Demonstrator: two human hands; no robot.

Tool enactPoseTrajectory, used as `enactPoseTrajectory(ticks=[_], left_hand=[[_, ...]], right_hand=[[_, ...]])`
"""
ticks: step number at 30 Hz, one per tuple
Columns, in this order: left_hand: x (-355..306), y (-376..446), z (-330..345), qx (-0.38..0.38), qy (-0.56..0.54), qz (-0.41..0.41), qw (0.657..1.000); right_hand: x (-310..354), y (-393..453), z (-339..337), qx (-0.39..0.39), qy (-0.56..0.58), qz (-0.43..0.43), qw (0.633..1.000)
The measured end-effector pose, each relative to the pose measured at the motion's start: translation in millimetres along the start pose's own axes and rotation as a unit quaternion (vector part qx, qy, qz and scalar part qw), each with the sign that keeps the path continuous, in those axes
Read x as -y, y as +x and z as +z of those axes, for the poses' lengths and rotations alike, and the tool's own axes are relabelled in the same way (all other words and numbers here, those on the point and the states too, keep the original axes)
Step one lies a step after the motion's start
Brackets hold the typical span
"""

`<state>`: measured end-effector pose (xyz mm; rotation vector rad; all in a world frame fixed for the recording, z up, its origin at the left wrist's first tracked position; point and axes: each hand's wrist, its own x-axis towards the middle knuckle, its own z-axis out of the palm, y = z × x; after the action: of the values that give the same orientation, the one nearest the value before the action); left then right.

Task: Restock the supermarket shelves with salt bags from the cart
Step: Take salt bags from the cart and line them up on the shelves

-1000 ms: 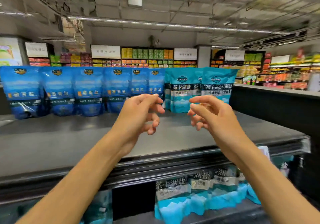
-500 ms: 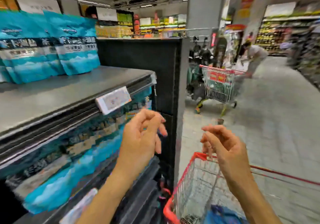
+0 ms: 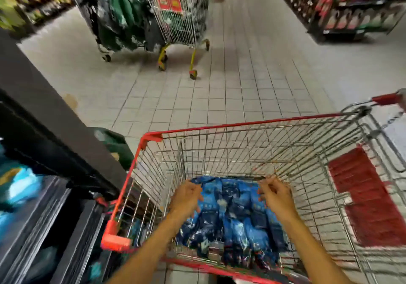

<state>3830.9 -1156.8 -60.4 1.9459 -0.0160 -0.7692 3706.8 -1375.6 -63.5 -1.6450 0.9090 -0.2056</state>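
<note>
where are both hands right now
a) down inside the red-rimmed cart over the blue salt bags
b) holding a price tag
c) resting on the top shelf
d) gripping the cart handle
a: the left hand and right hand reach down inside the wire cart, right at the pile of blue salt bags on its floor; whether either has gripped a bag yet is too blurred to tell.

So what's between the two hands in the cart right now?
Head view: only the blue salt bags lie between the left hand and right hand, piled on the floor of the cart. Nothing else sits there.
</note>
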Motion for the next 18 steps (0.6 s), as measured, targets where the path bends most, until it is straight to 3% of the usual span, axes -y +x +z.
enactPoseTrajectory(ticks=[6,8,11,14,17,18], left_hand=[[93.5,101.4,65.1,-0.009,0.131,-0.169,0.977],[124.9,125.5,78.3,0.001,0.205,-0.181,0.962],[164.9,156.4,116.0,0.077,0.34,-0.151,0.925],[178.3,177.2,184.1,0.169,0.326,-0.115,0.923],[184.4,198.2,260.9,0.189,0.211,-0.109,0.953],[182.4,204.1,279.5,0.227,0.223,-0.097,0.943]], right_hand=[[-141.7,74.7,-16.1,0.046,-0.208,0.168,0.962],[-181.4,90.9,-14.7,0.049,-0.23,0.194,0.953],[-234.4,112.4,-8.9,0.048,-0.265,0.238,0.933],[-278.4,129.6,-4.2,0.043,-0.293,0.268,0.917],[-313.9,140.9,-4.2,0.09,-0.37,0.297,0.876],[-324.3,144.5,-4.4,0.101,-0.393,0.301,0.863]])
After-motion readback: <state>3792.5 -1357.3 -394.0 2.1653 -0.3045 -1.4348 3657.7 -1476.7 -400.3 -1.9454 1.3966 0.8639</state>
